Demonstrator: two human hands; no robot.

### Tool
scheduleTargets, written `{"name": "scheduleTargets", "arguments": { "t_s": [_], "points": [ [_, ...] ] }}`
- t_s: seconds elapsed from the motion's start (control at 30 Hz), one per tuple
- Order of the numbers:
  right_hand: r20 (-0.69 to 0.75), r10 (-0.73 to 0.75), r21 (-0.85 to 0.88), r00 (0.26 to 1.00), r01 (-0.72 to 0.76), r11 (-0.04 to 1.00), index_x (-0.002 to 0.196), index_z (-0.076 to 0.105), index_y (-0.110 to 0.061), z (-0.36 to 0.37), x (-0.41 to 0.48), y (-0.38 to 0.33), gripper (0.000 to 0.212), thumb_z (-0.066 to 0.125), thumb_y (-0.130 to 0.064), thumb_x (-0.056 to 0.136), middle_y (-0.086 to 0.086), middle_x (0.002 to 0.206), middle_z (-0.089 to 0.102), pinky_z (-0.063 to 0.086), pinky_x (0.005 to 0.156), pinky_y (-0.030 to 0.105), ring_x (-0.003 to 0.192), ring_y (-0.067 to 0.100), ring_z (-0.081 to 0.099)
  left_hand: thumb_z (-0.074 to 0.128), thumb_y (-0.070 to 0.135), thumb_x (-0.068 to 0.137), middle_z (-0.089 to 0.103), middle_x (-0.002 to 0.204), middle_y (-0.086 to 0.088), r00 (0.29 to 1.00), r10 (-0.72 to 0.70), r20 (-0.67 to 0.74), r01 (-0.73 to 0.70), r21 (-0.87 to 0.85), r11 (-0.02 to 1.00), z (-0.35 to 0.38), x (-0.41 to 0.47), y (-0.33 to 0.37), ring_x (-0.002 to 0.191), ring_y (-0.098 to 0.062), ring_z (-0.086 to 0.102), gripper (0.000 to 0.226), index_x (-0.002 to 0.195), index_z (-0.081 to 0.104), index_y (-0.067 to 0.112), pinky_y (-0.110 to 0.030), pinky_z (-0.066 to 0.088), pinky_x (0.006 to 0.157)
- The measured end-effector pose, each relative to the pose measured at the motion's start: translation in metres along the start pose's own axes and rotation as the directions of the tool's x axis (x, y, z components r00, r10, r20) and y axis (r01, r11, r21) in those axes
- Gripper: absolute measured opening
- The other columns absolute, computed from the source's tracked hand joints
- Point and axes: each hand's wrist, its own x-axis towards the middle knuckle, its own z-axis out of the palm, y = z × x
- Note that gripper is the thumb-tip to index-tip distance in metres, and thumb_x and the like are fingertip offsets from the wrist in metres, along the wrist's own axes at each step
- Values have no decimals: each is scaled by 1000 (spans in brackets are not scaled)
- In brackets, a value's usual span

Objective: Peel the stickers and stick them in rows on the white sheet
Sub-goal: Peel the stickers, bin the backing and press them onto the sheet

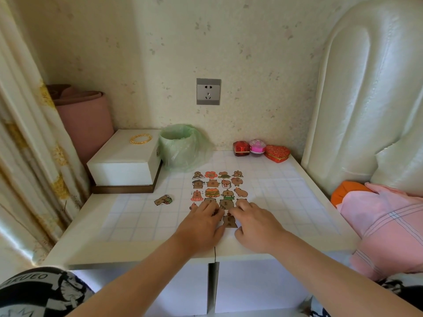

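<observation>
Between left hand [201, 223] and right hand [255, 226] lies a brown sticker [230, 222].

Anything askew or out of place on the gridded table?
Yes: one brown cartoon-animal sticker lies tilted on the white gridded sheet, left of and apart from the neat sticker rows. The cream padded headboard also looks torn.

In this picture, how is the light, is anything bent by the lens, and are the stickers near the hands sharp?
Head view: soft, even light, no harsh glare on the table; faint shadow under the right hand. Head view edges: the lens bows the curtain and headboard. Head view centre: stickers look soft, blurred beside the left hand.
</observation>
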Motion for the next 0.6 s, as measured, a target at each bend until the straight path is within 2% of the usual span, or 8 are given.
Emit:
{"name": "scheduleTargets", "arguments": {
  "t_s": [0.1,0.17,0.27,0.33,0.43,0.6],
  "points": [
    [-18,4,-23,1000,-5,1000,127,52,-20,-1,1,-2,40,47,-33,90,3,122,47,48,76,34,105,23,51,23,49,92,53,122,-2,996,-32,81,31,13,999,-4,2,-1,118,-21,47,64,133,60,16,-41,47,97],
    [-42,-14,-48,999,11,999,124,54,-18,-1,2,-3,37,48,-31,90,4,118,48,44,77,34,105,24,51,22,48,92,52,126,0,995,-43,93,48,-56,997,-5,1,-5,119,-19,44,64,134,60,19,-37,43,101],
    [-80,-66,-33,995,63,997,134,50,-18,3,4,-4,47,52,-26,88,5,122,49,43,85,34,112,25,50,36,37,99,59,118,4,996,-82,26,86,-261,961,-3,0,-10,107,-16,47,41,119,67,17,-35,45,95],
    [-80,-94,-4,992,94,996,144,44,-22,6,6,-3,57,53,-25,88,3,129,47,44,94,34,119,24,46,47,27,100,62,121,8,995,-99,-6,92,-319,943,-3,-2,-14,108,-14,51,29,120,67,19,-32,47,96],
    [-51,-116,8,992,116,993,148,43,-25,8,10,-3,60,51,-25,89,1,132,46,43,96,34,121,25,44,53,21,97,59,127,9,997,-77,11,77,-294,953,-1,-6,-18,116,-14,52,30,123,68,22,-30,50,94],
    [-78,-111,13,991,112,994,139,56,-25,9,14,-2,51,49,-26,88,-2,125,52,46,89,35,114,24,50,48,26,97,59,118,5,997,-69,36,75,-234,969,-1,-9,-18,105,-19,56,33,122,68,19,-37,55,80]
  ]
}}
